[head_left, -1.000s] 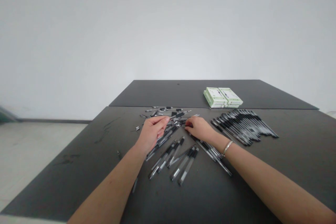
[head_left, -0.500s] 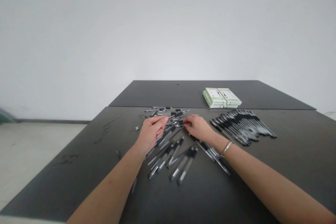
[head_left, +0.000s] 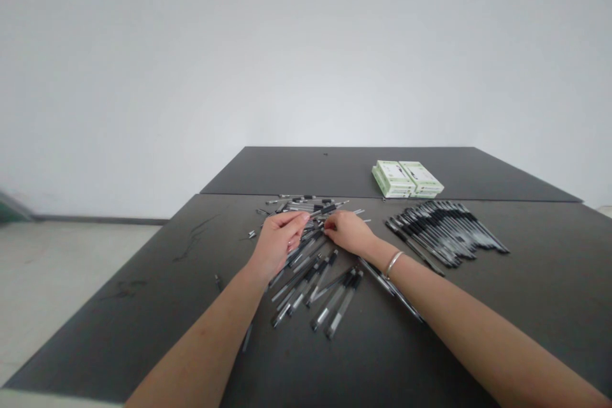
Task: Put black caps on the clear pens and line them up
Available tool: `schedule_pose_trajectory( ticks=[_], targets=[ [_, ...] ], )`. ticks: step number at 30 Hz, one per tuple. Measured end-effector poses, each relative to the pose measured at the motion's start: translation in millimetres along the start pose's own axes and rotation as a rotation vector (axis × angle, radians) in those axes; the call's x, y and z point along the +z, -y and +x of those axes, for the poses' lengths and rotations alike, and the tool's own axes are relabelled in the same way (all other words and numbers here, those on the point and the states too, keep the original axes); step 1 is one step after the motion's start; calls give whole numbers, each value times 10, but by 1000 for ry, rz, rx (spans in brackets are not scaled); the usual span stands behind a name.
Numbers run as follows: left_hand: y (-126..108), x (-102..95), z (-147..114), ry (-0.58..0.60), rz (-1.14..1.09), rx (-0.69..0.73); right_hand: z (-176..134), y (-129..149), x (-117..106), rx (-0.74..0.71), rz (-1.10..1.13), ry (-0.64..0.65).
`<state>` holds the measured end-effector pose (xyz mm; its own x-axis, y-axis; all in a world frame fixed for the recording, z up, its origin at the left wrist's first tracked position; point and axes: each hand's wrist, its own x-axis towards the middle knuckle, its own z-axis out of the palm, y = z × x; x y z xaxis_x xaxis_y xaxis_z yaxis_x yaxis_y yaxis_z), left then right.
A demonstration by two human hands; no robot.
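My left hand [head_left: 277, 243] pinches a pen [head_left: 329, 209] with a black grip, its bare tip pointing right and slightly up. Close by on the right, my right hand [head_left: 350, 233] reaches down into the scattered pens with fingers pressed together; what they hold, if anything, is hidden. Beneath and in front of both hands lie loose clear pens [head_left: 297, 287] with black grips, in a messy heap. Several more pens [head_left: 385, 282] lie partly covered by my right forearm.
A neat row of pens [head_left: 447, 229] lies on the right of the dark table [head_left: 157, 325], with a single pen along its left side. Behind it stand green-and-white boxes [head_left: 408, 178], stacked. Small loose parts [head_left: 252, 234] lie left of the heap.
My right hand has shifted left and slightly down, closer to my left hand, into the heap. My left hand still holds the pen in nearly the same place.
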<state>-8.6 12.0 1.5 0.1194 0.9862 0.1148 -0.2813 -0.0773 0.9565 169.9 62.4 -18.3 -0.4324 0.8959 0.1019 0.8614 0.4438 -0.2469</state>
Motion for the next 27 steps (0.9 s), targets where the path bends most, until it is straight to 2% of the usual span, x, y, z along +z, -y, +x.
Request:
schedule_pose_trajectory(
  ticks=[11, 17, 19, 23, 27],
  targets=[
    [15, -7, -2, -6, -11, 1, 47, 55, 19, -10, 53, -20],
    [21, -3, -5, 10, -3, 0, -75, -14, -82, 7, 159, -103],
    [18, 5, -7, 7, -3, -11, -167, -54, -126, 28, 294, -144],
    [25, 11, -12, 15, 1, -21, -390, -132, -228, 79, 835, -218],
    [47, 16, -20, 45, 5, -43, -598, -173, -369, 104, 1054, -311]
  ],
)
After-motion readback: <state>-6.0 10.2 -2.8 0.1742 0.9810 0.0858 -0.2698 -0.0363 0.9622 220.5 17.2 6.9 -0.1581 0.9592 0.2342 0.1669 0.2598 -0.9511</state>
